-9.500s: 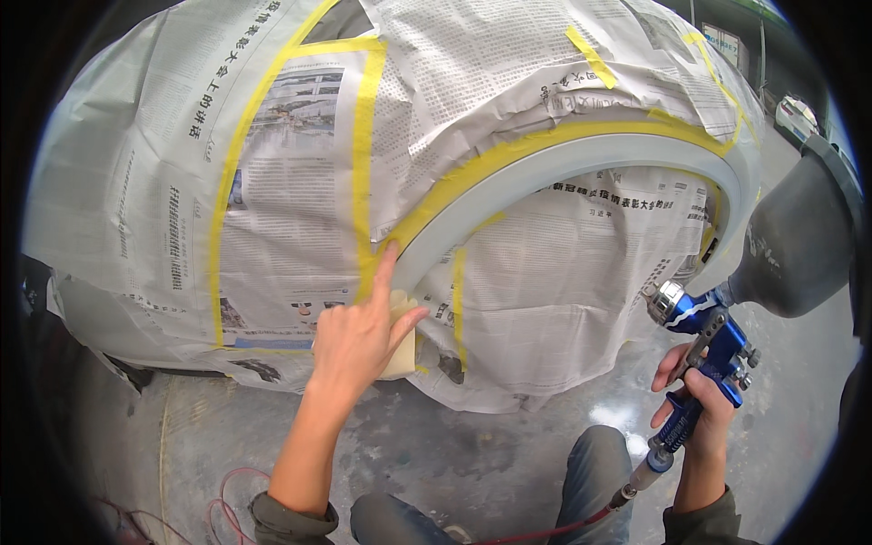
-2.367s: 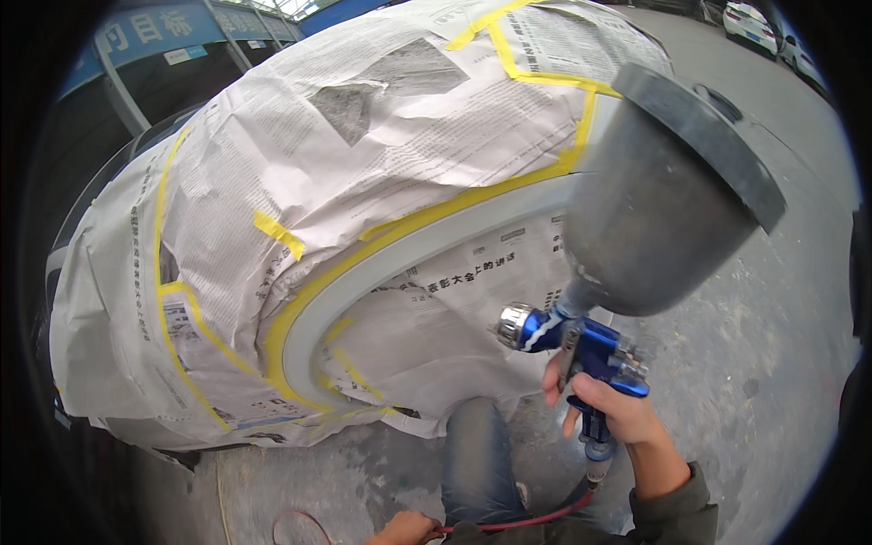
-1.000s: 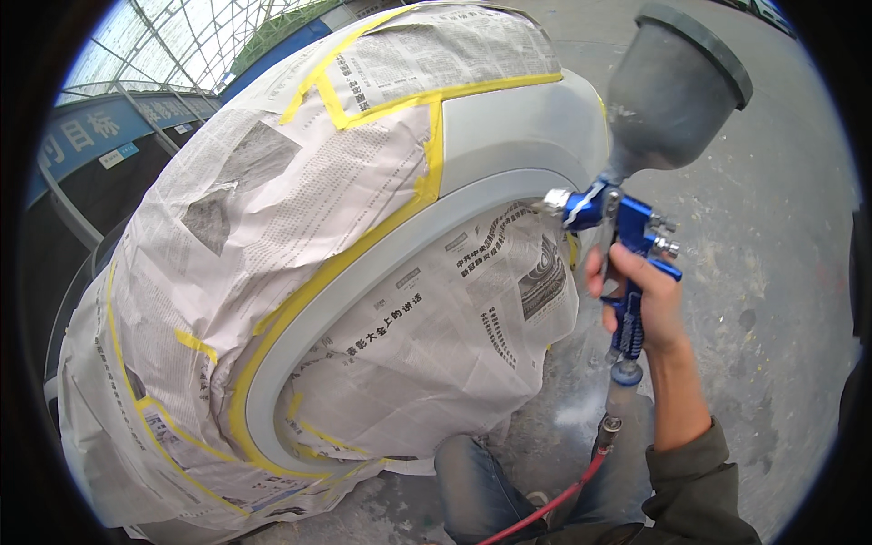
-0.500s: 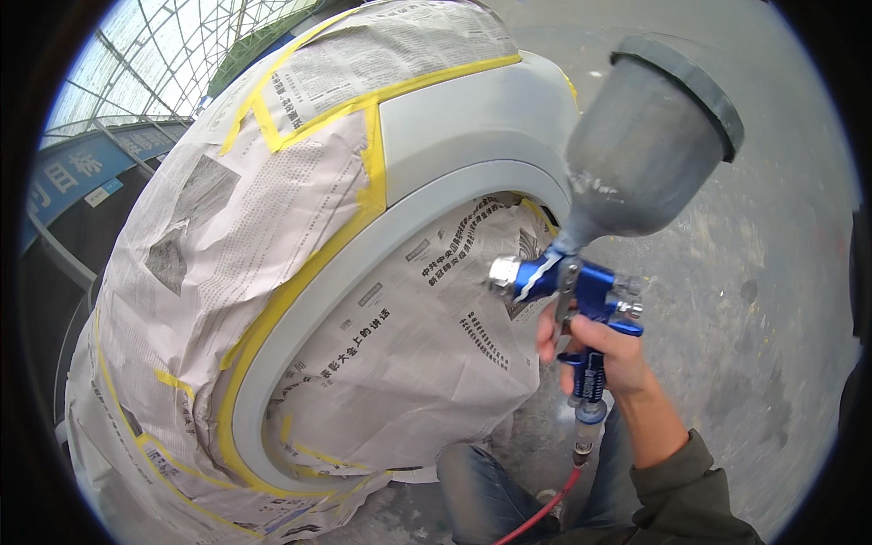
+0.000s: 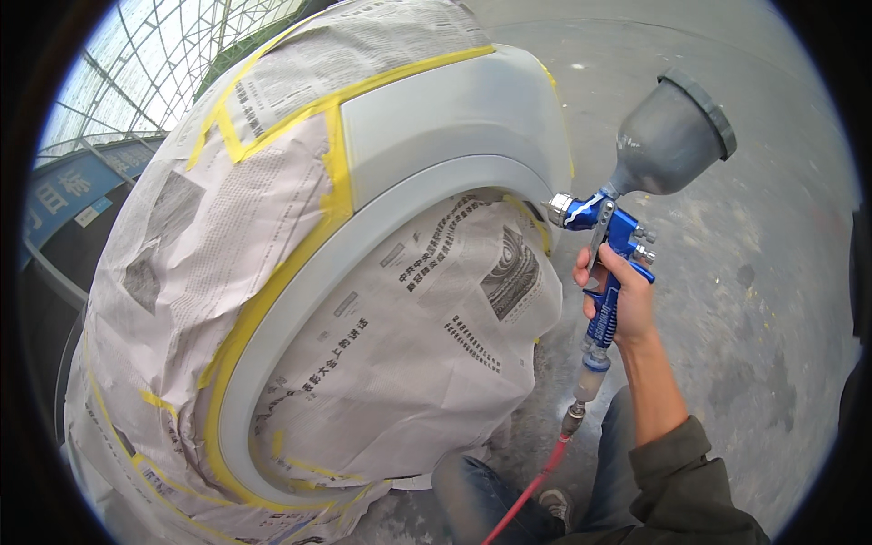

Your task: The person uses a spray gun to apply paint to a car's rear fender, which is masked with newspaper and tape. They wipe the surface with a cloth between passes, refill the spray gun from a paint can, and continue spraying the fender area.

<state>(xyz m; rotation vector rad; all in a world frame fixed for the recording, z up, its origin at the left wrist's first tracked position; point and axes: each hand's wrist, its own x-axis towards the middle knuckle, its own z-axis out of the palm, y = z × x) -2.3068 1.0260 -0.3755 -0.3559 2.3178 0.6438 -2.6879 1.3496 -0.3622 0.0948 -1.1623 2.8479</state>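
Right hand (image 5: 627,295) is curled round the grip of a blue spray gun (image 5: 620,234), thumb behind and fingers at the trigger; whether the trigger is squeezed I cannot tell. Left hand is out of view, so its state cannot be told. From the grip's foot a red air hose (image 5: 536,486) drops between the jeans-clad legs, close to a shoe (image 5: 554,504); caught underfoot or on a knee, it could jerk the gun off line.

Above the gun, its smoky paint cup (image 5: 670,136) leans away from the car, lid uppermost. Tipped much further, it might leak at the lid or starve the feed. The nozzle (image 5: 557,210) points left toward the rear end of the grey wheel-arch trim (image 5: 459,173), apparently without touching; swung too close, it could scrape that surface or, if spraying, cause runs.

Around the trim and the bare grey body panel (image 5: 436,109), yellow masking tape (image 5: 338,173) edges the newspaper (image 5: 227,245). Another newspaper sheet (image 5: 436,381) fills the wheel opening, its lower edge loose-looking; an air blast could lift it. Dust off the stained concrete floor (image 5: 754,291) might settle on wet paint.
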